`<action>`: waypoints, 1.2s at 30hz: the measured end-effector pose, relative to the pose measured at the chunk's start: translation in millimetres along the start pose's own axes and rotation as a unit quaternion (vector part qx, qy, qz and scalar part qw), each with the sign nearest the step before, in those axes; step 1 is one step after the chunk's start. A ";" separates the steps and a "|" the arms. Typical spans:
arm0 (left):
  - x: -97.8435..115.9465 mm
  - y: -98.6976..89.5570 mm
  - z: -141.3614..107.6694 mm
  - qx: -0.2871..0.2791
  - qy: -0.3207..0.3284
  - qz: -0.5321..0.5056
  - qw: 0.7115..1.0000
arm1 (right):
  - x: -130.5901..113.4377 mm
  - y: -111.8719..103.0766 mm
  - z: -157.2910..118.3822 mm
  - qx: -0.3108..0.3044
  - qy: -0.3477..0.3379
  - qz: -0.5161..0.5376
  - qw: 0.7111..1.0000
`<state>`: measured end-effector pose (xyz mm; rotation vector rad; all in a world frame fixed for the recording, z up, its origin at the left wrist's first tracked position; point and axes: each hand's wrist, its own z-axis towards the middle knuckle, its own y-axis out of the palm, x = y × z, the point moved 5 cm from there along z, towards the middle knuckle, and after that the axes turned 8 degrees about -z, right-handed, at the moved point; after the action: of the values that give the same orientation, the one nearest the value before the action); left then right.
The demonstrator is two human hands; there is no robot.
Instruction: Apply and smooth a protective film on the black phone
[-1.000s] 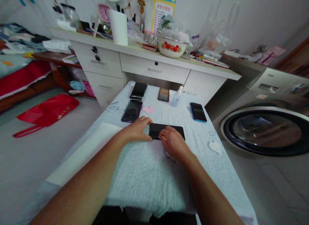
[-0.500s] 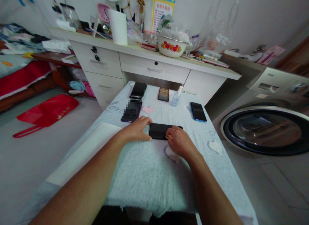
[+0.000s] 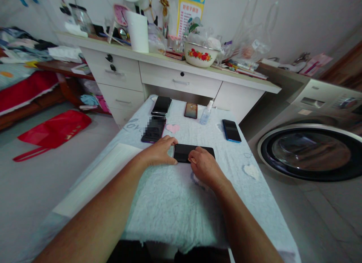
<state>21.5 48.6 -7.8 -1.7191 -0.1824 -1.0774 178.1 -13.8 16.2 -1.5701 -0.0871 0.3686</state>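
Observation:
A black smartphone (image 3: 181,153) lies flat and crosswise on the cloth-covered table, its dark screen up. My left hand (image 3: 161,152) braces the phone's left end, thumb at the near corner and fingers at the far corner. Over the middle of the screen my right hand (image 3: 204,164) is closed with its fingers bunched and pressed down. Whatever sits in that closed hand, if anything, is too small or hidden to name. Beyond the hands stand a clear spray bottle (image 3: 206,113) and a brownish phone (image 3: 190,110).
A blue-edged phone (image 3: 231,130) lies to the right. A purple-edged phone (image 3: 154,130) and a black phone (image 3: 161,106) lie at the left back. A pale strip (image 3: 98,178) runs along the table's left side. A washing machine (image 3: 308,104) stands right of the table.
My right hand has slid a little to the left across the phone's screen, uncovering more of its right end. My left hand stays at the left end.

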 end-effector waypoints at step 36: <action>1.7 0.0 0.3 -0.002 0.005 0.006 1.000 | -4.6 4.1 1.6 0.010 0.007 -0.007 1.000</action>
<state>22.7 48.2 -6.6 -1.7155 -0.1626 -1.0780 172.6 -13.7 13.0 -1.5523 -0.0831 0.3462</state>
